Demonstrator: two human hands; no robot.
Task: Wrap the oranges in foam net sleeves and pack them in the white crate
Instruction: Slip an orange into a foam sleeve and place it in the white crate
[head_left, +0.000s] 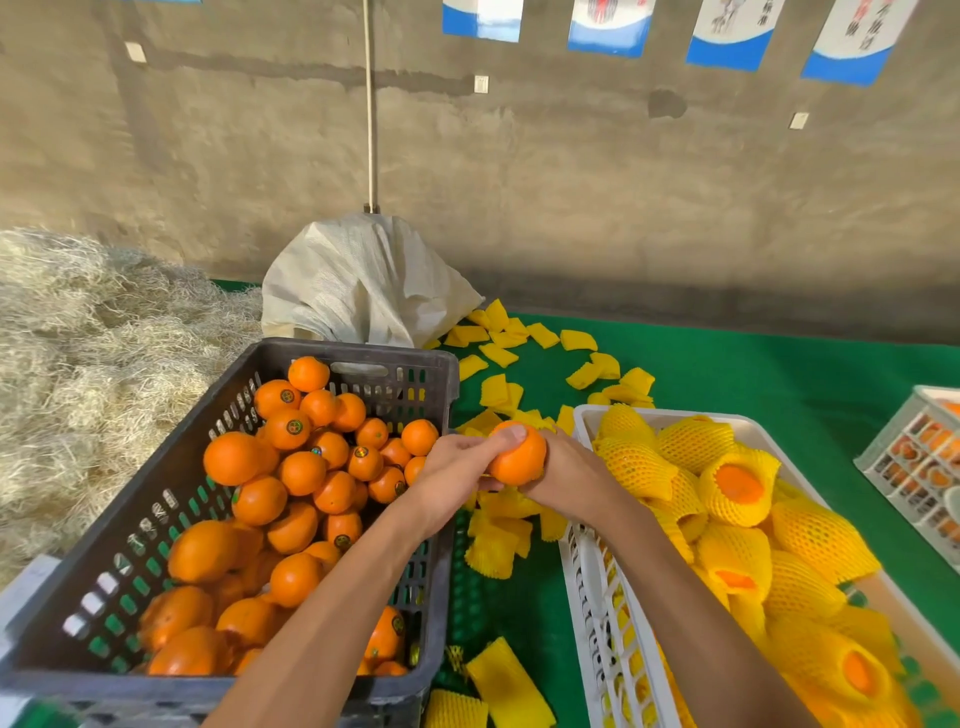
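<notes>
1. I have both hands together on one bare orange (518, 457), held in the air above the gap between the two crates. My left hand (457, 475) grips it with the thumb across the top; my right hand (563, 475) cups it from the right side. I cannot tell whether a sleeve sits under the fruit yet; a yellow edge peeks out below, but it may belong to the loose sleeves (498, 540) lying on the green mat (753, 374).
2. If I start with no sleeve seated, the orange goes in unwrapped, against the task.
3. The skin is smooth; a slack grip while stretching foam over it could let it drop onto the mat and roll away.
4. The white crate (584, 582) on the right is already heaped with wrapped fruit, so one more set near the rim may tumble out.
5. The dark crate (249, 374) on the left sits close, and my left forearm crosses its near right corner; I could knock fruit there.
</notes>
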